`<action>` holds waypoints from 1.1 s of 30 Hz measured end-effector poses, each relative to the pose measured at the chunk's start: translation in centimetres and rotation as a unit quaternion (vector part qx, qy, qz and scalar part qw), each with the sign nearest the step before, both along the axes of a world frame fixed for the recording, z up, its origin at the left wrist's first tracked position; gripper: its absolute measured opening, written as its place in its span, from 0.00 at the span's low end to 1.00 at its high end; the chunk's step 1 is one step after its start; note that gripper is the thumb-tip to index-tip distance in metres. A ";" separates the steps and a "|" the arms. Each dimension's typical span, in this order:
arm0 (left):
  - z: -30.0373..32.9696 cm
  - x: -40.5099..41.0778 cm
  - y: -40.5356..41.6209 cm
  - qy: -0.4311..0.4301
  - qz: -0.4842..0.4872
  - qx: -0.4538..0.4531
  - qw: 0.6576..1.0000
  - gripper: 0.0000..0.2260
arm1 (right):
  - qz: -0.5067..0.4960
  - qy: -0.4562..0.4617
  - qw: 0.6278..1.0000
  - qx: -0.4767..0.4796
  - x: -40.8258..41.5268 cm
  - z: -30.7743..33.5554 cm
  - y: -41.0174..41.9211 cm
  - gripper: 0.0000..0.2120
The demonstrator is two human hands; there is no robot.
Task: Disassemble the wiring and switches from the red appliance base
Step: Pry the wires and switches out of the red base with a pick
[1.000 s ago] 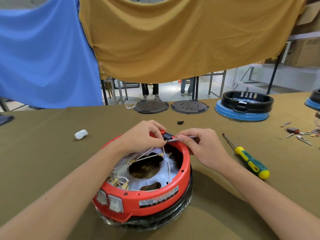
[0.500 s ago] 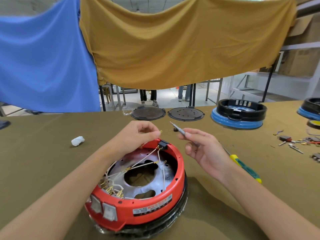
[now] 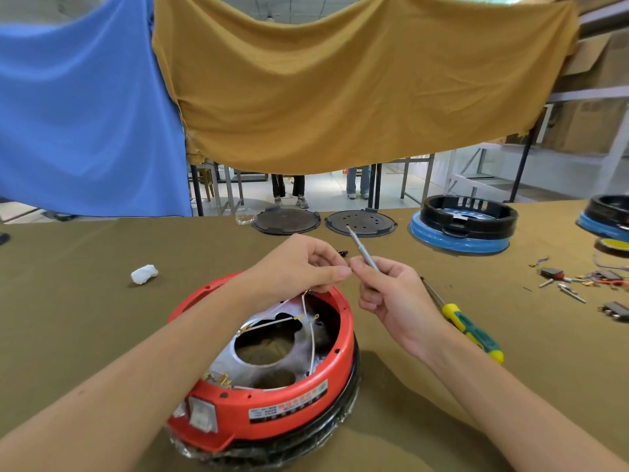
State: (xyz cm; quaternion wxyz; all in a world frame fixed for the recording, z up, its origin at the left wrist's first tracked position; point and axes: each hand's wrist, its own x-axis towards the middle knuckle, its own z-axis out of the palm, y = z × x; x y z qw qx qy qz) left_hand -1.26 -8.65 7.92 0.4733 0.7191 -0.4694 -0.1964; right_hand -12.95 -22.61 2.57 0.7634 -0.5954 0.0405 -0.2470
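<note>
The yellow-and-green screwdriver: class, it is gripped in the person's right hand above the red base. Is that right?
No. The head view shows the yellow-and-green screwdriver lying on the table beside the right forearm. The right hand above the red base grips a thin silver tool instead.

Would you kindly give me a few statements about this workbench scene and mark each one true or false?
1. The right hand holds a thin metal tool. True.
2. The yellow-and-green screwdriver is in the left hand. False: it lies on the table, right of the red base.
3. The left hand pinches a wire end above the red appliance base. True.
4. White wires run across the inside of the red base. True.
5. The white wad sits inside the red base. False: it lies on the table to the left.
</note>
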 end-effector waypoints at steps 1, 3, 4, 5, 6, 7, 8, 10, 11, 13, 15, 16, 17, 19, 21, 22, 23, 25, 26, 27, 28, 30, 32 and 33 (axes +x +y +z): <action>-0.1 0.0 -0.2 0.003 0.004 -0.010 1.000 0.04 | -0.009 0.000 1.000 0.006 0.0 -0.1 0.0 0.13; -0.3 -0.2 -0.4 0.002 0.013 -0.024 1.000 0.03 | -0.019 0.001 1.000 0.000 0.1 -0.3 -0.1 0.08; -0.3 -0.2 -0.4 0.002 0.016 -0.027 1.000 0.03 | -0.022 0.005 1.000 -0.007 0.2 -0.4 -0.1 0.05; -0.2 -0.3 -0.4 0.004 0.017 -0.028 0.999 0.04 | -0.026 0.009 1.000 -0.008 0.3 -0.4 -0.2 0.04; -0.1 -0.2 -0.2 0.000 0.021 -0.026 0.999 0.05 | -0.032 0.013 0.999 0.001 0.3 -0.4 -0.4 0.04; 0.1 0.0 0.0 -0.024 0.031 -0.022 0.999 0.06 | -0.043 0.017 0.999 0.019 0.3 -0.4 -0.8 0.04; 0.3 0.3 0.4 -0.072 0.050 -0.017 0.996 0.06 | -0.061 0.024 0.997 0.037 0.3 -0.3 -1.4 0.05; 0.9 1.6 1.7 -0.186 0.102 0.011 0.977 0.03 | -0.106 0.061 0.992 0.041 0.1 0.0 -2.9 0.05; 1.1 2.4 2.5 -0.226 0.122 0.041 0.965 0.03 | -0.124 0.088 0.988 0.028 -0.1 0.1 -3.6 0.06; 0.9 4.1 4.2 -0.260 0.139 0.135 0.946 0.08 | -0.135 0.138 0.981 0.008 -0.3 0.0 -4.9 0.06; 0.3 5.4 5.7 -0.252 0.125 0.227 0.932 0.12 | -0.129 0.184 0.974 -0.006 -0.5 -0.1 -5.7 0.07; 0.0 5.8 6.3 -0.239 0.112 0.254 0.930 0.13 | -0.130 0.211 0.968 -0.030 -0.6 0.0 -5.9 0.07; -0.2 6.0 6.6 -0.228 0.101 0.264 0.932 0.13 | -0.140 0.243 0.957 -0.076 -0.7 0.0 -6.0 0.08; -0.5 6.3 7.0 -0.217 0.103 0.248 0.938 0.13 | -0.178 0.286 0.922 -0.190 -0.9 0.0 -5.7 0.11; -0.4 6.5 7.0 -0.218 0.113 0.241 0.939 0.15 | -0.217 0.266 0.911 -0.227 -0.8 -0.3 -5.3 0.15; -0.4 6.6 7.0 -0.221 0.114 0.246 0.937 0.15 | -0.226 0.248 0.915 -0.226 -0.8 -0.3 -5.0 0.15; -0.4 6.7 6.9 -0.226 0.113 0.253 0.934 0.15 | -0.227 0.230 0.921 -0.217 -0.7 -0.3 -4.7 0.13; -0.5 6.9 7.0 -0.236 0.111 0.257 0.931 0.15 | -0.207 0.186 0.943 -0.181 -0.6 -0.2 -4.2 0.08; -0.6 6.9 7.1 -0.241 0.109 0.255 0.930 0.15 | -0.191 0.161 0.955 -0.162 -0.5 -0.2 -4.0 0.07; -0.7 6.9 7.2 -0.245 0.107 0.252 0.930 0.15 | -0.175 0.140 0.963 -0.149 -0.6 -0.1 -3.7 0.06; -0.8 6.9 7.4 -0.248 0.107 0.247 0.931 0.15 | -0.158 0.124 0.969 -0.143 -0.6 -0.1 -3.5 0.06; -1.1 6.9 7.7 -0.248 0.108 0.238 0.933 0.15 | -0.125 0.097 0.980 -0.124 -0.7 -0.2 -3.1 0.05; -1.3 6.9 7.8 -0.250 0.105 0.228 0.935 0.15 | -0.099 0.073 0.989 -0.084 -0.7 -0.2 -2.8 0.07; -1.4 6.8 7.9 -0.251 0.103 0.220 0.937 0.15 | -0.091 0.063 0.992 -0.065 -0.7 -0.2 -2.7 0.08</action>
